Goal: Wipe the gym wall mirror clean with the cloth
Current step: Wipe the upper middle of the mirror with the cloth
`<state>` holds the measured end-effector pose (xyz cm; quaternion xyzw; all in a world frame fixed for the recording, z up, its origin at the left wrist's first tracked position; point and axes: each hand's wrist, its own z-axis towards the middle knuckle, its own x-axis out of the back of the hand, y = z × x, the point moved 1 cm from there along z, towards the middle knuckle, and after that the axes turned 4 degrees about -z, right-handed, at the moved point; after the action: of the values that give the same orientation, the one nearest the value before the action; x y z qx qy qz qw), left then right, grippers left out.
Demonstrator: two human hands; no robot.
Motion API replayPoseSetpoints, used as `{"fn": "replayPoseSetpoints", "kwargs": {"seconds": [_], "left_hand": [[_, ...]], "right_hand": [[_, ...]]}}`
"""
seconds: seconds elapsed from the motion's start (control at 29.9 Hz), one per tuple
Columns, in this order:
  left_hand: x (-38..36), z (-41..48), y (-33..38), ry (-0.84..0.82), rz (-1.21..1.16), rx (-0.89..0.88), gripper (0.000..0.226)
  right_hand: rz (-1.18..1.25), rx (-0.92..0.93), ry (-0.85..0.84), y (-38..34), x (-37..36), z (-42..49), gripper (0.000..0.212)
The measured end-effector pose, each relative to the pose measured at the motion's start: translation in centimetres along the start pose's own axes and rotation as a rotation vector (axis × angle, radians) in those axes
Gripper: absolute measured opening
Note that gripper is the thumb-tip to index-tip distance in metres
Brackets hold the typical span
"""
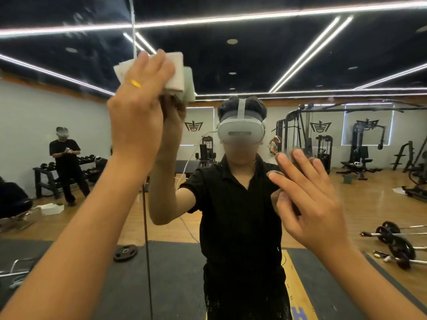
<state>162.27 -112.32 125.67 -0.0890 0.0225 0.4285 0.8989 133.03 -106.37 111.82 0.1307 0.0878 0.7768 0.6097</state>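
The wall mirror (300, 65) fills the whole view and shows my own reflection in a black shirt and white headset. My left hand (138, 105) is raised high at upper left and presses a folded white cloth (174, 72) flat against the glass with straight fingers. A vertical seam (132, 24) between mirror panels runs just behind the cloth. My right hand (309, 195) is lower on the right, fingers spread and straight, its fingertips meeting their reflection on the glass. It holds nothing.
In the reflection: a person in black (65, 167) stands by a dumbbell rack at left, cable machines (300, 139) stand at the back, barbells with plates (392, 243) lie on the wooden floor at right, and a weight plate (125, 252) lies on the black mat.
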Motion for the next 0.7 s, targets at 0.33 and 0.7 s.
{"fn": "replayPoseSetpoints", "kwargs": {"seconds": [0.33,0.7], "left_hand": [[-0.6,-5.9,2.5,-0.140,-0.115,0.003,0.042],[-1.3,-6.3,4.7,-0.140,-0.235,0.204,0.040]], "right_hand": [[-0.006,-0.002,-0.001,-0.1,0.0,0.0,0.035],[-0.002,0.008,0.008,-0.1,0.1,0.1,0.036]]}}
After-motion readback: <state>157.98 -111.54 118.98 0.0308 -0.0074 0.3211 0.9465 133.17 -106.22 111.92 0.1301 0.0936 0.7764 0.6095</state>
